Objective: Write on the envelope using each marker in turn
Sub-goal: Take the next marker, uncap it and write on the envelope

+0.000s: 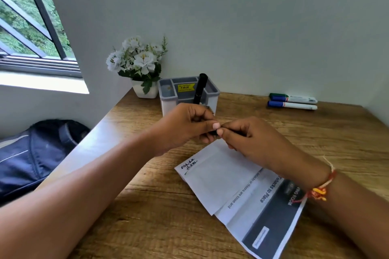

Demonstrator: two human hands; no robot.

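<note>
A: Above a wooden desk (160,216), the left hand (185,126) and right hand (252,139) meet, both pinching a small black marker (214,132), apparently at its cap.

B: The step?

A: Capping or uncapping, unclear which. The envelope (219,176) lies at 6 o'clock beneath them, black writing at its corner. Next likely calls for the blue markers (292,104) at 2 o'clock.

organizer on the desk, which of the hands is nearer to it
Left. The left hand sits just in front of the organizer, overlapping its lower edge in view. The right hand is further to the right, over the envelope.
</note>
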